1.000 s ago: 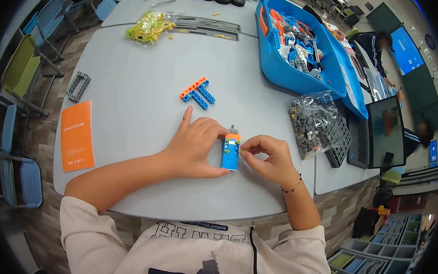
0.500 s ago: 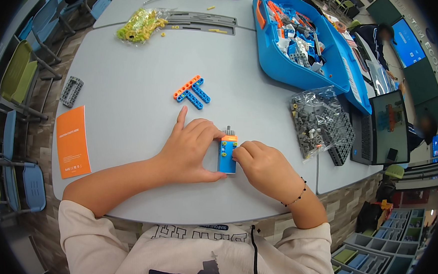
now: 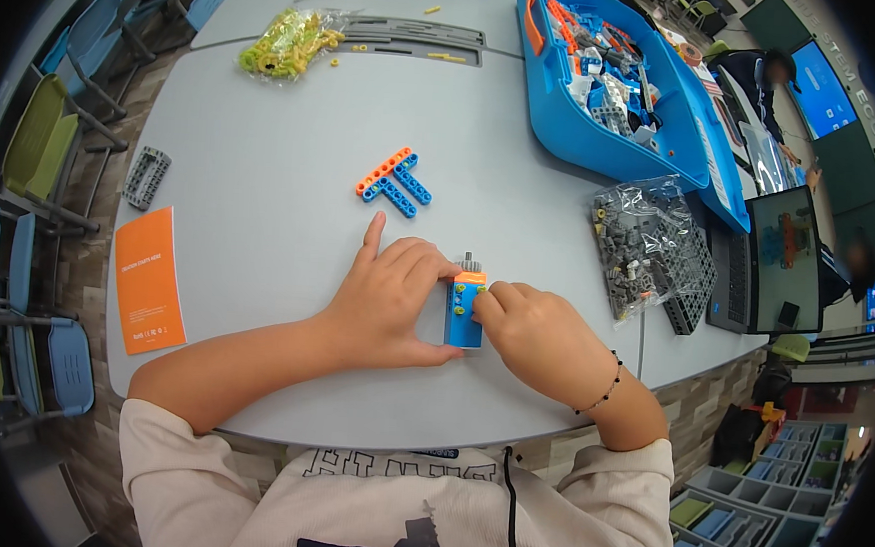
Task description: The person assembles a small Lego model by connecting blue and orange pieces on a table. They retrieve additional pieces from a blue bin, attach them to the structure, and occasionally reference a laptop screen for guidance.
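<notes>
Upright before me stands a blue block-shaped motor with an orange band and a grey gear with a short axle at its far end. Several yellow-green pegs stick out of its face. My left hand grips it, forefinger at the orange end and thumb at the near end. The fingertips of my right hand are pinched together against the block's right side; whatever they hold is hidden. Beyond my left hand lies an assembly of one orange and two blue beams.
Past the hands at right sits an open blue case full of parts. Nearer are a clear bag of grey parts and a laptop. An orange booklet and grey frame piece lie left; a yellow parts bag lies far left.
The whole view has shifted slightly. Both hands keep nearly the same grip on the motor, with the right fingertips still pressed at its right side.
</notes>
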A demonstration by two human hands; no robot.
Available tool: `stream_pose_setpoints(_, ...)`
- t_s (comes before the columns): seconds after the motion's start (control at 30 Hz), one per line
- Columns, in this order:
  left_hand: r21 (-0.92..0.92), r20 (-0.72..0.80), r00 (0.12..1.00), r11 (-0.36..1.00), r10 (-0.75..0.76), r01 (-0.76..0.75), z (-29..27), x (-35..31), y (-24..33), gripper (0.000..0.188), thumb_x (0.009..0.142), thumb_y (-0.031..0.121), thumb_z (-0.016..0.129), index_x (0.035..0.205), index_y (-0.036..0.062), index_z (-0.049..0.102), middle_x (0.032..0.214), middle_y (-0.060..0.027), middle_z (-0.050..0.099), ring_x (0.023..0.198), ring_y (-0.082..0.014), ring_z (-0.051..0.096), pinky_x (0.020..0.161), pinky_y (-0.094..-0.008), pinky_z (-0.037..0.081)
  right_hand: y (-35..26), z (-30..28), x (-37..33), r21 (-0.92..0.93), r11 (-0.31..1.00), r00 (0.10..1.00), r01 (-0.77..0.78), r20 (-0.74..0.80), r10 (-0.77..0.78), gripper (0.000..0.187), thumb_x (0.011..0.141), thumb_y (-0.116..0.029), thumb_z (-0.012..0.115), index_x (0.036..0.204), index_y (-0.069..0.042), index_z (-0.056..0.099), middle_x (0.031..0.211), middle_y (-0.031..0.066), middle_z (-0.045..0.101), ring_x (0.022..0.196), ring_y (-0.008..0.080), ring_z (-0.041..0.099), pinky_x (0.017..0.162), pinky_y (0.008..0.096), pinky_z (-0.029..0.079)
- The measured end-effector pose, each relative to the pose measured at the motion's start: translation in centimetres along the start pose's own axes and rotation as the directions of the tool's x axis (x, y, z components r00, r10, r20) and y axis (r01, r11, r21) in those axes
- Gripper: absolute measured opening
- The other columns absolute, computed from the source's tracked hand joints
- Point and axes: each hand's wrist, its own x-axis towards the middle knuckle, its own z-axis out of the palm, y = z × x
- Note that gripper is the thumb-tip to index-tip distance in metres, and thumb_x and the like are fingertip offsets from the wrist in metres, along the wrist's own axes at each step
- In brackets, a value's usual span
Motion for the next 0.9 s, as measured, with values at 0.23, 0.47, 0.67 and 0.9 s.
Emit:
stream_pose_setpoints(0.23,0.007,0.014,1.000,1.000,-0.002,0.002,0.0,0.0,-0.1,0.066,0.062,0.046,0.079,0.109,0.0066,0.055,0.103,-0.0067,0.054,0.110,-0.0264,0.050,0.109,-0.0612,0.008,2.0,0.7,0.7,0.512,0.859,0.994,-0.017,-0.085,0.070,0.013,0.076,-0.006,0.071,0.076,0.000,0.059,0.074,0.0118,0.063,0.065,0.0278,0.062,0.060,0.0332,0.051)
stream_pose_setpoints(0.47,0.038,-0.008,1.000,0.999,0.016,-0.016,-0.7,-0.3,-0.4,0.070,0.061,0.041,0.081,0.115,0.0081,0.050,0.107,-0.0096,0.053,0.107,-0.0291,0.050,0.108,-0.0586,0.014,1.8,1.9,-1.3,0.787,0.607,0.955,-0.109,-0.087,0.283,0.021,0.078,-0.012,0.073,0.096,-0.004,0.065,0.081,0.0082,0.067,0.071,0.0185,0.067,0.064,0.0283,0.054)
stream_pose_setpoints(0.67,0.179,-0.319,0.935,0.959,-0.154,0.219,-3.0,1.7,-5.3,0.053,0.071,0.021,0.071,0.118,0.0063,0.051,0.106,-0.0102,0.054,0.098,-0.0273,0.051,0.093,-0.0430,0.033,2.3,2.2,-1.6,0.784,0.608,0.950,-0.127,-0.080,0.301,0.025,0.079,-0.014,0.073,0.100,-0.004,0.063,0.081,0.0065,0.067,0.068,0.0144,0.064,0.062,0.0253,0.052)
stream_pose_setpoints(0.9,0.158,-0.206,0.939,0.938,-0.276,0.310,-3.9,2.6,-6.4,0.027,0.077,0.017,0.067,0.103,0.0089,0.063,0.092,-0.0035,0.059,0.091,-0.0222,0.054,0.094,-0.0447,0.034,3.4,2.6,-1.6,0.794,0.601,0.916,-0.092,-0.170,0.364,0.018,0.082,-0.011,0.068,0.098,-0.004,0.064,0.086,0.0070,0.066,0.072,0.0131,0.062,0.063,0.0249,0.051)
